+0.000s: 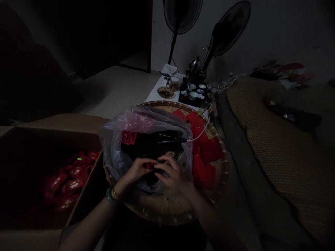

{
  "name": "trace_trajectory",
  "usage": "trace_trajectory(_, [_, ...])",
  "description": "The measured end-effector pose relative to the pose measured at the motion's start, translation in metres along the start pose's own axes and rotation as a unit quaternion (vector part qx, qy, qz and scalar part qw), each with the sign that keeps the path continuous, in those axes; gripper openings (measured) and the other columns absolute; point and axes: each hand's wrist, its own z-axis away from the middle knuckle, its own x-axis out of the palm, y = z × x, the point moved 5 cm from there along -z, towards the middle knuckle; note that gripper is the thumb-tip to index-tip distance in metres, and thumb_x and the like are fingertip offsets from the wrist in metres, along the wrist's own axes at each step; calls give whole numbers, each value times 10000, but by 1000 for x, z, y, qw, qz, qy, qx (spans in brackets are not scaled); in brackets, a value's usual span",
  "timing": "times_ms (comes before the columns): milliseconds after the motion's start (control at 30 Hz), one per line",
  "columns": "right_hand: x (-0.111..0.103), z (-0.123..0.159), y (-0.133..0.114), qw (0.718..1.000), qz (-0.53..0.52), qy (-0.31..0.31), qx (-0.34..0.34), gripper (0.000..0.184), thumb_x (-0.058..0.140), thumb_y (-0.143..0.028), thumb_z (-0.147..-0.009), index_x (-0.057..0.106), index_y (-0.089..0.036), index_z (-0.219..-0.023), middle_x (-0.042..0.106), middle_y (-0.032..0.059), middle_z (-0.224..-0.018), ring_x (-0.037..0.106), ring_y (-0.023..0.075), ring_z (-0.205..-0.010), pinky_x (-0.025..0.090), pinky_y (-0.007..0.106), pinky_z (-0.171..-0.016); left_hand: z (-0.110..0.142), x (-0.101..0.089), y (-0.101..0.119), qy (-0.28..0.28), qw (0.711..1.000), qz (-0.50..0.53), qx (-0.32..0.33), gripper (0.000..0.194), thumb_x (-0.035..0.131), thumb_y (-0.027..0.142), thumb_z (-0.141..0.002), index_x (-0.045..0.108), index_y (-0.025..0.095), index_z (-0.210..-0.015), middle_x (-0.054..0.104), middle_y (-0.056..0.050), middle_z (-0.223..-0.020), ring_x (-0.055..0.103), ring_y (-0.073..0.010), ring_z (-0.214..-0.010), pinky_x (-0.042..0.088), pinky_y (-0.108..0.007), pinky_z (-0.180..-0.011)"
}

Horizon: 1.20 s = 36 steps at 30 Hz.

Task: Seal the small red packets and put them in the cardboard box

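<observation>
My left hand [136, 170] and my right hand [172, 172] meet over a round woven tray [167, 209]. Both pinch a small red packet [150, 165] between the fingertips. The hands rest at the near edge of a clear plastic bag [125, 129] that lies open on the tray, with a dark device [157, 143] and another red packet [129, 137] inside. A green bangle sits on my left wrist. The scene is dim and small details are hard to make out.
Red packets [206, 153] lie spread on the tray's right side. A cardboard box [86, 122] at left holds several red packets. A low white table [157, 92] beyond carries a tea set [195, 92]. Two standing fans [183, 14] are behind. A woven mat [288, 153] lies at right.
</observation>
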Motion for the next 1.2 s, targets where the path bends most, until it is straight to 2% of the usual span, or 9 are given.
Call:
trace_trajectory(100, [-5,3,-4,998,63,-13,-29,160,530,-238,-841,643,-240,-954,549,70,-1063,504,200,-1017,476,377,-846,1,-1,5,0,1000,-7,15,291,663,170,-664,705,167,-952,721,-54,-941,658,-210,-864,496,-311,-799])
trace_trajectory(233, [-6,0,-4,987,151,-59,5,196,528,-254,-849,630,-226,-1015,565,85,-1077,460,235,-1067,441,430,-890,1,-1,6,15,999,-43,9,262,681,197,-669,715,183,-928,730,-39,-883,661,-191,-787,501,-287,-753])
trace_trajectory(400, [6,-8,1,962,204,-165,75,99,591,-246,-815,666,-193,-852,597,76,-924,499,224,-941,468,356,-776,1,4,4,4,999,-48,1,230,689,247,-684,713,172,-899,714,-12,-786,624,-158,-701,483,-253,-698])
trace_trajectory(533, [13,-13,15,954,199,-203,98,157,570,-245,-834,664,-168,-735,583,69,-852,508,200,-899,442,313,-757,0,10,2,-51,997,31,-40,281,710,328,-661,684,128,-856,676,-7,-741,587,-145,-670,461,-232,-645])
trace_trajectory(633, [14,-12,31,962,151,-196,114,168,583,-266,-830,657,-155,-726,574,57,-839,518,171,-859,412,278,-736,-1,9,0,-53,990,102,-80,347,636,407,-722,658,122,-917,670,-17,-783,578,-144,-688,450,-230,-642])
trace_trajectory(700, [13,-11,42,969,96,-182,133,174,607,-278,-814,645,-152,-700,566,30,-769,522,141,-767,388,247,-679,-2,6,-2,-31,988,115,-102,364,570,460,-760,663,118,-841,653,-12,-718,561,-134,-653,432,-220,-614])
trace_trajectory(867, [12,-10,61,973,-1,-108,206,204,722,-261,-692,599,-148,-574,502,-40,-550,457,97,-580,307,211,-554,-3,3,-8,10,974,171,-148,395,621,495,-696,658,115,-798,629,-1,-651,539,-123,-593,409,-220,-580])
trace_trajectory(1067, [16,-7,75,952,-110,-75,277,180,724,-279,-651,603,-151,-615,517,-54,-537,447,81,-498,310,193,-471,0,12,-3,-75,961,203,-172,367,714,399,-640,650,111,-858,633,4,-651,514,-87,-535,364,-189,-524])
trace_trajectory(1200, [24,-4,84,932,-193,-52,303,241,707,-300,-644,611,-173,-824,565,-53,-604,477,82,-483,352,181,-431,0,12,-3,-67,961,200,-177,332,713,383,-649,637,104,-812,614,13,-616,493,-71,-506,343,-178,-503])
